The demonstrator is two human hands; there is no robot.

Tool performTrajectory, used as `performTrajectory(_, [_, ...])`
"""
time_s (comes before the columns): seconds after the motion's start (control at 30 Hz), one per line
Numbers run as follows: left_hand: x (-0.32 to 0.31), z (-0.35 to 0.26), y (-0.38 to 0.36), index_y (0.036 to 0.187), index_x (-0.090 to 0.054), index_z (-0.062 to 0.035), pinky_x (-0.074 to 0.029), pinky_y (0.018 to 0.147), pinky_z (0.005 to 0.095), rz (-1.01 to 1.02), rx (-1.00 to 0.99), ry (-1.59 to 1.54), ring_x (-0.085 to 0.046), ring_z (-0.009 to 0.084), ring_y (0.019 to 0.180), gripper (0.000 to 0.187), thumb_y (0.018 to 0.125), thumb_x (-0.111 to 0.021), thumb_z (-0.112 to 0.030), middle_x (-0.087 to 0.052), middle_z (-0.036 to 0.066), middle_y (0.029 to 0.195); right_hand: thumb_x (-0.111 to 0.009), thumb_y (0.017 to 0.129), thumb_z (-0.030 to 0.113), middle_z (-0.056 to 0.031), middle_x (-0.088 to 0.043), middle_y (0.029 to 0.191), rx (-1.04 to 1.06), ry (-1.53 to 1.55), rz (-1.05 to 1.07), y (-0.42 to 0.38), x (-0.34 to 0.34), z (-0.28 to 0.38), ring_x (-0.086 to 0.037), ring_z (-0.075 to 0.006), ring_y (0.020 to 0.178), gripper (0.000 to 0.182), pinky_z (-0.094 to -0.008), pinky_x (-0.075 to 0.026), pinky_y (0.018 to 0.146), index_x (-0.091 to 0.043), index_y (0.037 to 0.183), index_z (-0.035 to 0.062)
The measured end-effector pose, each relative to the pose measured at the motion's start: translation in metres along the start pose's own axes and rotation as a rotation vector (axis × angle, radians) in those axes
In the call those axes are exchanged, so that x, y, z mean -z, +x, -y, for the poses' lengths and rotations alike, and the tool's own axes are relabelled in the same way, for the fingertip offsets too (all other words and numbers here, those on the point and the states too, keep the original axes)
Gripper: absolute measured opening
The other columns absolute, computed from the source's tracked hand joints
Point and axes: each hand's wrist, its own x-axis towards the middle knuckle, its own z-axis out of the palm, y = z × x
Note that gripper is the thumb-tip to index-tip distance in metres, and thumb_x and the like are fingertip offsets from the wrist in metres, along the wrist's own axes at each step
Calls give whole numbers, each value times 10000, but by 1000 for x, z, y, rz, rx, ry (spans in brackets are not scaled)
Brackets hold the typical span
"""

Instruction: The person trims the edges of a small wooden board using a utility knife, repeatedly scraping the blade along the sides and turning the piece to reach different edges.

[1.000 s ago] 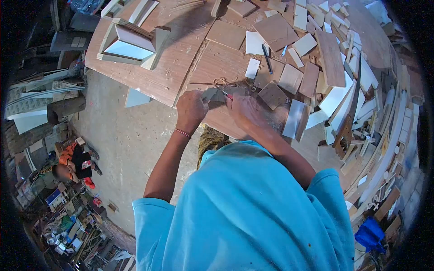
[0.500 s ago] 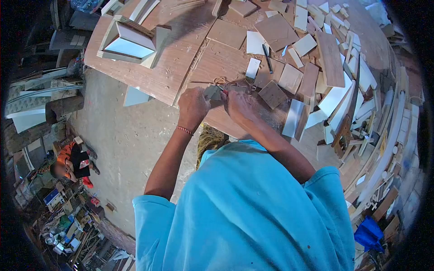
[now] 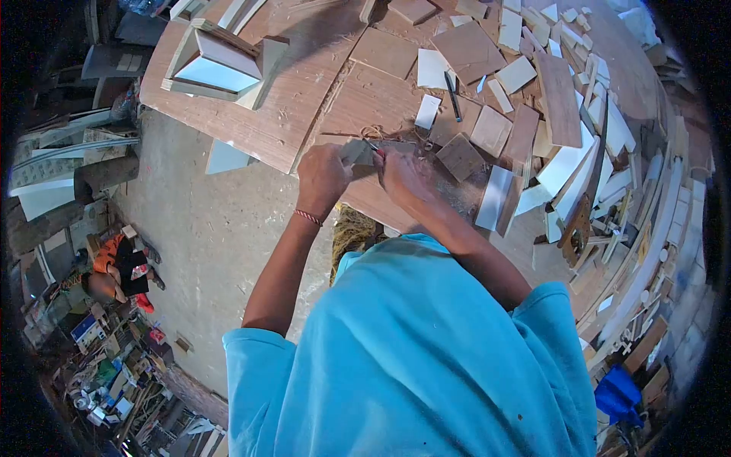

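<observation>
Far off to the left of the fingers, I see a person in an orange top (image 3: 109, 255) low by the floor. Nearer, forward and left of the left fingers, a wooden frame with a white panel (image 3: 217, 75) stands on the workbench (image 3: 297, 114). I have the left hand (image 3: 321, 179) at the bench's near edge, its fingers curled closed around one end of a small grey piece (image 3: 355, 152), which juts out to their right. Just beyond the fingertips lies a brown curl of shavings (image 3: 371, 132). The right hand (image 3: 405, 179) is folded tightly round a red-handled tool (image 3: 380, 154), its tip beside the grey piece; whether they touch, I cannot tell. Forward and right of those fingers lie a dark pen (image 3: 453, 99) and wooden blocks (image 3: 491, 129); farther right, a handsaw (image 3: 580, 227).
</observation>
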Motion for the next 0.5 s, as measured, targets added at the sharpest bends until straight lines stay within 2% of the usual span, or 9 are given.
performTrajectory(0.27, [5,-5,1,633,-604,-17,-458,598,421,58,32,33,-569,344,629,79,607,-590,-90,-569,193,641,-384,853,352,-219,-580,899,10,73,-49,5,-4,0,-562,-369,847,358,-467,-434,718,-568,934,55])
performTrajectory(0.33, [4,-5,0,646,-607,-16,-462,593,417,-30,-28,40,-574,343,631,98,596,-599,-101,-572,198,653,-388,849,353,-217,-578,912,31,79,-62,0,8,7,-560,-369,853,359,-465,-436,714,-567,931,53])
performTrajectory(0.4, [5,-8,0,649,-607,-17,-463,594,416,-21,-28,46,-575,343,634,108,590,-604,-108,-574,198,660,-394,844,342,-217,-578,919,13,-34,4,-6,23,16,-558,-370,872,356,-459,-441,717,-566,941,45])
performTrajectory(0.5, [0,-5,2,648,-606,-18,-464,596,415,-18,-6,76,-576,343,640,122,579,-612,-119,-575,198,663,-410,838,318,-237,-572,922,16,-31,42,-8,24,10,-558,-365,892,352,-450,-444,733,-568,934,19])
